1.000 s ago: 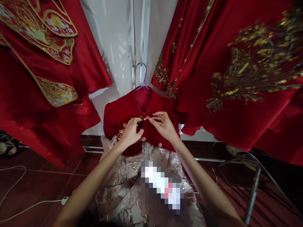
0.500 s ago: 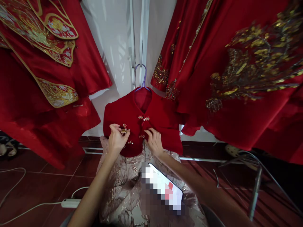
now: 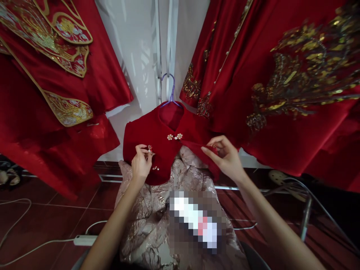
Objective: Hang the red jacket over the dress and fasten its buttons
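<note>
A short red jacket (image 3: 149,131) hangs from a purple hanger (image 3: 171,90) in the middle of the view. At its collar a beaded flower clasp (image 3: 174,137) joins the two fronts. My left hand (image 3: 141,163) is closed in a pinch on a small gold-and-red jewelled ornament (image 3: 150,151) against the jacket's left-side front. Just below it sits another beaded flower piece (image 3: 155,168). With closed fingers, my right hand (image 3: 225,157) grips the edge of the other front panel (image 3: 201,153) and holds it out to the right; its folded edge is partly hidden.
Pale brocade fabric (image 3: 146,225) covers my lap, with a blurred-out phone (image 3: 195,221) on it. Red embroidered garments (image 3: 112,71) hang on both sides. A white power strip (image 3: 84,240) with a cable lies on the tiled floor, and a metal chair leg (image 3: 306,217) stands right.
My right hand has moved right and up from the jacket's centre, pulling the front panel open and baring the brocade behind. My left hand stays nearly in place, fingers still pinched.
</note>
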Motion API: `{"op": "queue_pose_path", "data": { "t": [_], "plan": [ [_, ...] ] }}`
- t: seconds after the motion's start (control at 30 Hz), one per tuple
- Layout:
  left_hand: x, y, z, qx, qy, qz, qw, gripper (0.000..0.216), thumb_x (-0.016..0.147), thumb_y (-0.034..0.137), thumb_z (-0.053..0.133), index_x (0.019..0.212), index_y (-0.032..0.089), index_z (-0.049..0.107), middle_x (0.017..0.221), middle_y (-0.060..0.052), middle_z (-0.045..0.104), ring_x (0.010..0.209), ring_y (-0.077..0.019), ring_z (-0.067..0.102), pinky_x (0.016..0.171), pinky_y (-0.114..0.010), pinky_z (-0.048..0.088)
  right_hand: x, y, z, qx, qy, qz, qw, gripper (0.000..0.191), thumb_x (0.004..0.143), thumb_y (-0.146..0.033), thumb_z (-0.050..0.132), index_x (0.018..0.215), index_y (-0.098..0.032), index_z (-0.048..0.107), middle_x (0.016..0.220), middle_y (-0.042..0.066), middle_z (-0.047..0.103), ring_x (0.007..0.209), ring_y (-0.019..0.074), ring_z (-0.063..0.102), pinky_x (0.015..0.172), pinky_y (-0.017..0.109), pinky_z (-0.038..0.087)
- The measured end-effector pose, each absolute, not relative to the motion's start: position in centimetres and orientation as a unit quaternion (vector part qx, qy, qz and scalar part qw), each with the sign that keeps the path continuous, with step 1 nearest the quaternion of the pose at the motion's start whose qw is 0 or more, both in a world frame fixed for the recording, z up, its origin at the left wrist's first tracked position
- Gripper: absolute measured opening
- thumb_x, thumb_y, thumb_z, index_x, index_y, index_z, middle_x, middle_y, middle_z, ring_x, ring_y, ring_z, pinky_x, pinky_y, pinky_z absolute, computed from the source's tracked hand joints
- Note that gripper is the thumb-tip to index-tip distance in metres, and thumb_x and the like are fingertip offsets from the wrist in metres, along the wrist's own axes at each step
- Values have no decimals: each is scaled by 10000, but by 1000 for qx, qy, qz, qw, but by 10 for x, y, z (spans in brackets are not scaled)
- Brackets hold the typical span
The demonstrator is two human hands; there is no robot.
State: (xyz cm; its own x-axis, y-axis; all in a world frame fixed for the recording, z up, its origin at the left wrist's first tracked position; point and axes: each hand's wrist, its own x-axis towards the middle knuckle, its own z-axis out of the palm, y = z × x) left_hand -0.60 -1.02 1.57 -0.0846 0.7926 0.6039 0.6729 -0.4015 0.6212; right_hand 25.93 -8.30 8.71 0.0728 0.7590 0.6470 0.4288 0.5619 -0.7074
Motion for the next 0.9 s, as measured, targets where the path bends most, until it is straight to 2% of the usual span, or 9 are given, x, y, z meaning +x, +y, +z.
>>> {"op": "queue_pose_path", "data": {
  "t": [0.07,0.2,0.37,0.47,0.57,0.7,0.77,0.9],
  "plan": [
    [-7,-11,18,677,533,504,59,266,790,230,532,1036,222,433,819,-9,639,722,-162,625,639,-269,461,259,-94,112,-410,-685,178,575,275,717,-323,692,892,-240,496,746,-12,546,615,109,522,561,239,453],
    [-7,-9,19,673,503,535,91,227,749,230,584,943,209,468,817,-2,625,725,-130,615,671,-248,482,230,-102,135,-374,-749,231,495,222,710,-342,696,848,-230,564,794,13,575,669,123,543,588,255,465],
    [-4,-2,15,664,463,566,156,131,767,268,569,851,191,503,776,3,615,677,-100,607,619,-211,489,174,-62,107,-358,-784,253,440,185,799,-387,582,855,-215,622,758,-8,584,600,90,512,516,213,419],
    [-6,0,14,659,445,573,196,152,756,247,576,891,188,540,827,-14,646,745,-115,634,669,-227,516,158,-25,79,-364,-795,253,413,194,782,-367,601,880,-205,640,791,-1,629,675,112,564,623,247,475],
    [-10,0,12,647,426,584,244,211,760,240,574,962,180,568,894,-42,673,832,-136,653,760,-266,535,151,2,55,-365,-778,291,421,208,773,-279,604,960,-191,622,900,34,644,796,139,601,746,303,505],
    [-14,-1,8,660,429,561,257,259,776,246,555,1022,187,608,1005,-59,677,915,-158,653,847,-309,531,142,10,31,-350,-740,347,458,267,770,-198,562,1037,-186,568,1063,81,574,891,139,599,801,327,523],
    [-15,-2,6,668,428,551,259,279,777,246,553,1043,194,615,1025,-55,678,934,-166,652,862,-317,530,137,9,23,-362,-724,332,485,257,774,-209,561,1030,-198,554,1051,72,562,890,133,591,802,325,528],
    [-15,-6,5,674,419,550,259,286,786,260,558,1056,187,620,1048,-57,677,968,-174,643,890,-327,519,131,5,17,-390,-709,296,507,255,753,-256,611,993,-198,545,866,21,581,796,121,585,742,291,532]
  ]
}}
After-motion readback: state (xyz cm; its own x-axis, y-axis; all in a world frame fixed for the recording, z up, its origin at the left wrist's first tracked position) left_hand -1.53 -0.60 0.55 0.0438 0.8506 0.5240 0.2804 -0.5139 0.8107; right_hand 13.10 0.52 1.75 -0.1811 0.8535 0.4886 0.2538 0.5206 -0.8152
